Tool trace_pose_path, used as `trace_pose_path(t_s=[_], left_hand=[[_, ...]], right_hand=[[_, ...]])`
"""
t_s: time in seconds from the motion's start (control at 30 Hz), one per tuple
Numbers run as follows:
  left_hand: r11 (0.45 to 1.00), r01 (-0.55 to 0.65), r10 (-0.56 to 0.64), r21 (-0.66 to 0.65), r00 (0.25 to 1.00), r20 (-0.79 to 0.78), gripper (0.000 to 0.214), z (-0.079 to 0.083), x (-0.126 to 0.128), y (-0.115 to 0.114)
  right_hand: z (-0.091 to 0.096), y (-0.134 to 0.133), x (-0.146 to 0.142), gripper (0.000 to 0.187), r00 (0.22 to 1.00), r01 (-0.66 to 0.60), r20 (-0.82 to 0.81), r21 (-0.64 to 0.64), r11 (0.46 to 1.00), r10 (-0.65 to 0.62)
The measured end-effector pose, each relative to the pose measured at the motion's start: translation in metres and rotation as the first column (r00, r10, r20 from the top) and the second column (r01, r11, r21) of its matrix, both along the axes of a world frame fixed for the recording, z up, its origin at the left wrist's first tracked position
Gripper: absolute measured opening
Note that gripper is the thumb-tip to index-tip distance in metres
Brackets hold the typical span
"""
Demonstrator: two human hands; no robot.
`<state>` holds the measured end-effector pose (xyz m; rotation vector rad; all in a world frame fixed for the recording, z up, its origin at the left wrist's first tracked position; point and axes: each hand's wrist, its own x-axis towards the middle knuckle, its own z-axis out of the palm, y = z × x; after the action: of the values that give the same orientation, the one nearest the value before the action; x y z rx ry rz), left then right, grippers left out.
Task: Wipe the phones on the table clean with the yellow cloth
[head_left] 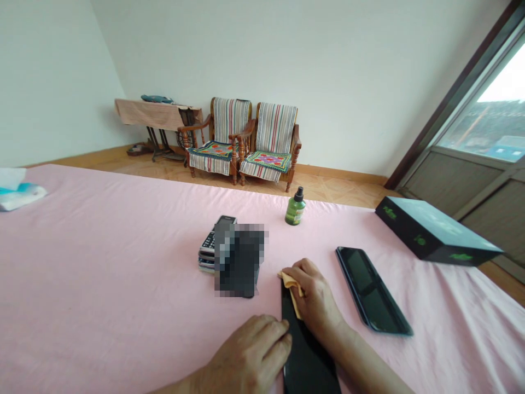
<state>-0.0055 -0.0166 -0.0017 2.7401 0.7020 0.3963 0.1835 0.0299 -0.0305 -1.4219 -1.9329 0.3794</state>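
A flat black tablet [305, 355] lies on the pink cloth in front of me, its near end cut off by the bottom of the view. My right hand [314, 293] is closed on a folded yellow cloth [292, 283] and presses it against the tablet's far end. At the tablet's left edge, my left hand [256, 347] grips it with curled fingers; the thumb's exact hold is partly hidden. To the right of my right hand rests another dark-screened tablet [373, 290], lying flat and untouched.
Beyond my hands stand a stack of phones [209, 246], partly behind a blurred dark object [241, 265], and a green spray bottle [295, 208]. A black box [435, 227] sits at the right, a tissue pack [20, 194] at the far left. Two wooden chairs [268, 131] are behind the pink-covered surface [123, 284].
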Motion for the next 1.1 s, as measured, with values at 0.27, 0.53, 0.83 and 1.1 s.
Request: trace_pose_path(t_s=[0.27, 0.53, 0.83, 1.1], left_hand=[[1.0, -0.025, 0.024, 0.002, 0.999, 0.02, 0.031, -0.003, 0.001, 0.001], [0.999, -0.051, 0.051, -0.001, 0.997, 0.049, 0.03, -0.007, 0.001, -0.003], [0.987, -0.063, 0.078, -0.15, 0.992, 0.099, 0.031, -0.009, 0.001, 0.003], [0.926, -0.186, 0.222, -0.329, 0.972, 0.076, 0.062, -0.01, 0.001, 0.0]], right_hand=[[0.008, -0.01, 0.001, 0.041, 0.99, -0.095, 0.103, -0.018, 0.995, 0.097], [0.015, -0.028, 0.004, 0.029, 0.984, -0.144, 0.086, -0.104, 0.984, 0.153], [0.025, -0.041, 0.002, 0.023, 0.981, -0.185, 0.026, -0.176, 0.967, 0.193], [0.025, -0.055, 0.006, 0.031, 0.975, -0.206, 0.034, -0.222, 0.953, 0.218]])
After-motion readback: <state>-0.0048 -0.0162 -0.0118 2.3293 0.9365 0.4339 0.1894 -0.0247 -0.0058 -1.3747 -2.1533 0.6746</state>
